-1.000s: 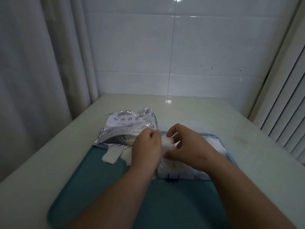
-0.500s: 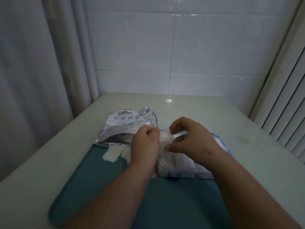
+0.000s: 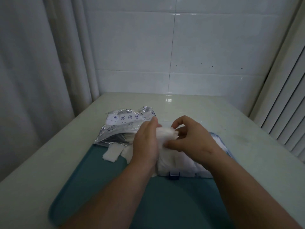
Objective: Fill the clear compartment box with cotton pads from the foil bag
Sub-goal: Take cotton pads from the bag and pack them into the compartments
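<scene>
At the far left a pale curtain (image 3: 33, 80) hangs beside the table (image 3: 231, 123). On the table lies a teal tray (image 3: 92, 187), and the crumpled foil bag (image 3: 120, 128) rests across the tray's far-left edge with its torn mouth facing the person. A few loose cotton pads (image 3: 112, 153) lie on the tray just in front of that mouth. Next comes the left hand (image 3: 145, 146), fingers curled round one end of a small stack of cotton pads (image 3: 166, 134) raised above the tray. The right hand (image 3: 193, 138) pinches the stack's other end between thumb and fingers, so the stack's long axis runs left to right between the two hands. Directly below, reaching off to the right, sits the clear compartment box (image 3: 181, 164), its long side across the tray and its blue latch (image 3: 174, 175) facing the person. White pads already show through its walls, but the hands hide which compartments remain open. The coming move looks like a short drop straight down. The right hand hangs over the box and is nearer to it; the left is at its left end.
</scene>
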